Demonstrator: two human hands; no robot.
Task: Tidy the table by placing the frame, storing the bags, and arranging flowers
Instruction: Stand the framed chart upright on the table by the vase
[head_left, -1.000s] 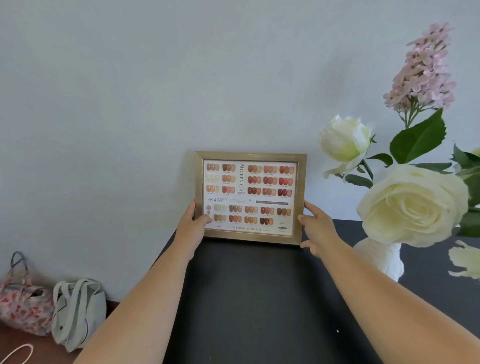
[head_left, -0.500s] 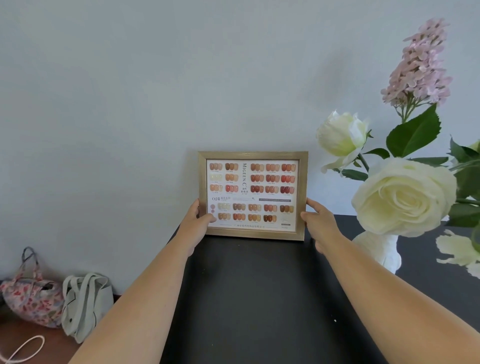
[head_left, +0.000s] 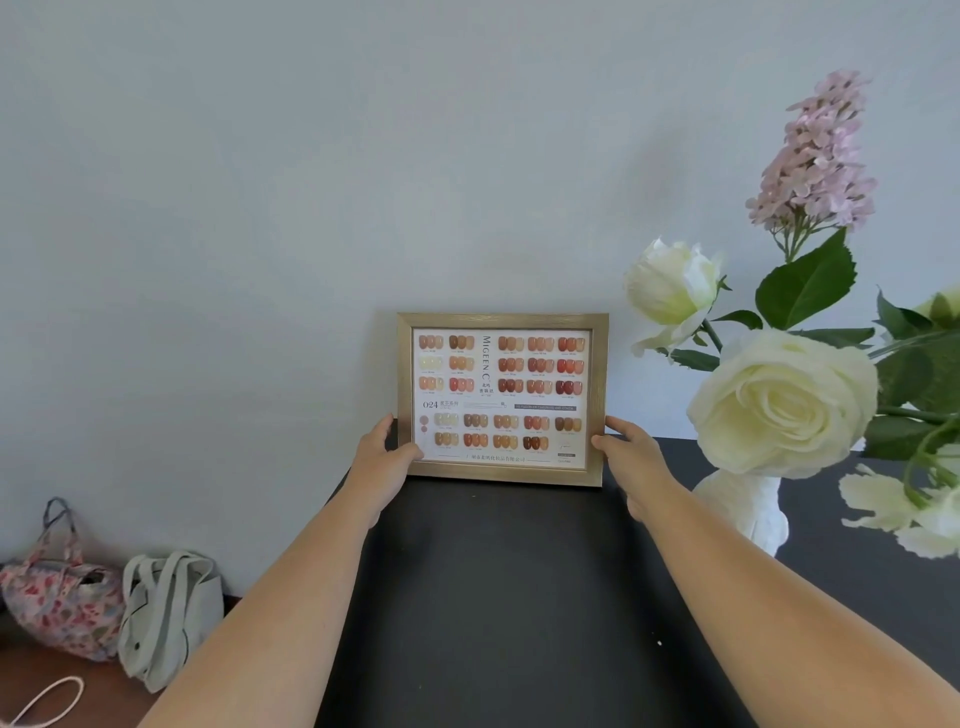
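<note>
Frame (head_left: 502, 399): stands upright at the back edge of the black table (head_left: 493, 597), against the pale wall, bottom rail on the tabletop. Left hand (head_left: 387, 457) grips its lower left side, thumb on the front; right hand (head_left: 631, 454) grips the lower right side likewise. White vase (head_left: 748, 512) with white roses (head_left: 779, 402) stands just right. Floral bag (head_left: 62, 603) and grey bag (head_left: 166, 613) sit on the floor, touching.

A black table (head_left: 509, 597) carries the frame (head_left: 502, 399), upright at its far edge against the wall. Right of the frame stands a white vase (head_left: 748, 512) of flowers (head_left: 784, 405).
</note>
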